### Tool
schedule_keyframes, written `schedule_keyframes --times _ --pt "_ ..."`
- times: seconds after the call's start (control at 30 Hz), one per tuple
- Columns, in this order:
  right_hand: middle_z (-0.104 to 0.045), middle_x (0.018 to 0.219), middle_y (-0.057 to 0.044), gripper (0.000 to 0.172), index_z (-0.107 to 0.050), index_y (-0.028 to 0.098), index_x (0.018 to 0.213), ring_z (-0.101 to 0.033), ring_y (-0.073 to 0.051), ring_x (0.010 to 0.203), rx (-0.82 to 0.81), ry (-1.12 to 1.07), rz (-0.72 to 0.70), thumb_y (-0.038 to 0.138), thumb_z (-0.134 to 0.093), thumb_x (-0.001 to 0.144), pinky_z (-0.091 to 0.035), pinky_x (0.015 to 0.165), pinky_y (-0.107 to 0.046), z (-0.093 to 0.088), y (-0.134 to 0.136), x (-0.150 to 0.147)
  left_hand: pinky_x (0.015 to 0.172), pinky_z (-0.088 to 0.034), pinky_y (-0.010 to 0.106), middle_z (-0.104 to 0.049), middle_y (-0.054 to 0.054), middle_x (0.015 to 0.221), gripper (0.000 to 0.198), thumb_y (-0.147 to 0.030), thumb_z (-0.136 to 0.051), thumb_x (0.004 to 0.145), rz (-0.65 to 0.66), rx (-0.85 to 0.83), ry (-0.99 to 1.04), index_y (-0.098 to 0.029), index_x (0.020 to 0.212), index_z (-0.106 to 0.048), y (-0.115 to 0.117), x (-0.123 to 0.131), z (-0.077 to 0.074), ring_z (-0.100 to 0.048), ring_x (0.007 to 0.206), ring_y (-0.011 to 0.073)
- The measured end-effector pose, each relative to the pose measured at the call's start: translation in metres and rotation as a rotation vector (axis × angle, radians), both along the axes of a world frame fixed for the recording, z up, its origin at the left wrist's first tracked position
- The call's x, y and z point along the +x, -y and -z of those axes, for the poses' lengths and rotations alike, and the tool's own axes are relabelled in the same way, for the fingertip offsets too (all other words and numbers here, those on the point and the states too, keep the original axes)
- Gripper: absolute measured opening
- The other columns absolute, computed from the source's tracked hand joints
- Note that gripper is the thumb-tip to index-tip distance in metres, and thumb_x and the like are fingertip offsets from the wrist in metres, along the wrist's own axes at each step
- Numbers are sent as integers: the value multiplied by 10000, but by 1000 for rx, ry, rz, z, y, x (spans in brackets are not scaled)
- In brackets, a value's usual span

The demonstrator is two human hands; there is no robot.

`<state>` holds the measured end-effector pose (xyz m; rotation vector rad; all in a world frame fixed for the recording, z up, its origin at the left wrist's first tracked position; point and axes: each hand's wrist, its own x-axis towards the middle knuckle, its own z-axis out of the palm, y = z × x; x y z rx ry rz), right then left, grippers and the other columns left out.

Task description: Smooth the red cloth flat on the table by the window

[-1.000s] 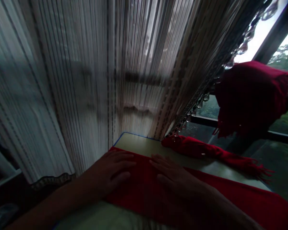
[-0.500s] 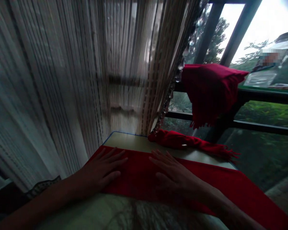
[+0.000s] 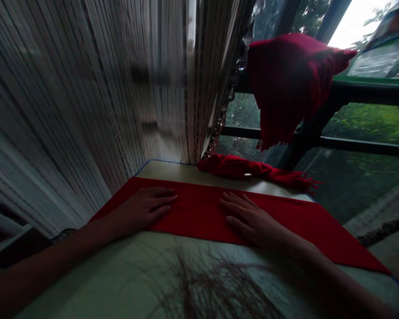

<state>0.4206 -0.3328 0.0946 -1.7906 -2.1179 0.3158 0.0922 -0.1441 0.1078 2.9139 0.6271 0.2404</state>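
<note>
A long red cloth (image 3: 196,212) lies flat in a band across the pale table (image 3: 113,270). My left hand (image 3: 148,206) rests palm down on its left part, fingers stretched out and close together. On the cloth right of the middle lies my right hand (image 3: 249,217), also palm down, with its fingers slightly apart. Neither hand grips anything. Beyond the cloth, a bunched red scarf (image 3: 266,170) with a fringed end lies along the table's far edge. A small white object (image 3: 248,174) shows beside it, too small to name.
A striped curtain (image 3: 69,88) hangs down to the table's left and far side. At the right, another fringed red scarf (image 3: 286,84) is draped over a dark rail in front of the window, with greenery (image 3: 379,119) outside. Dark strands of hair (image 3: 213,283) cross the lower view.
The view has tilted down, so the table and scarves appear higher. My left hand's fingers have come closer together. Both hands remain on the red cloth.
</note>
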Motion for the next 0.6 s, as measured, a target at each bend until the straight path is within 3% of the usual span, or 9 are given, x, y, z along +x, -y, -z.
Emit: schedule_keyframes --times 0.17,0.37,0.5,0.6 --pt "-283 1702 -75 654 -398 261 1603 -176 -294 1588 -22 6 8 620 -404 1057 -127 1281 -609 -1 1 4 1278 -26 597 -142 -38 1727 571 -576 -269 1110 -35 -46 -199 -398 1644 -176 0 4 -6 -74 1611 266" --pt "-267 1710 -76 689 -395 251 1606 -175 -306 1586 -57 6 21 654 -384 1047 -147 1283 -596 -6 2 5 1239 28 673 -74 0 1735 652 -665 -314 1071 -37 -55 -227 -411 1647 -143 4 5 -10 -34 1608 326" --pt "-281 1704 -74 682 -402 262 1602 -179 -310 1585 -41 -3 10 654 -398 1044 -147 1280 -612 -5 2 5 1244 -37 681 -184 41 1731 673 -639 -392 1065 -15 -71 -133 -383 1654 -190 4 -2 -12 -132 1598 341" --pt "-294 1699 -71 656 -402 283 1600 -192 -309 1583 -22 -7 9 639 -407 1048 -148 1274 -628 -4 2 5 1230 -291 560 -423 76 1632 595 -577 -562 1021 17 -59 19 -335 1555 -464 9 -22 -19 -373 1503 328"
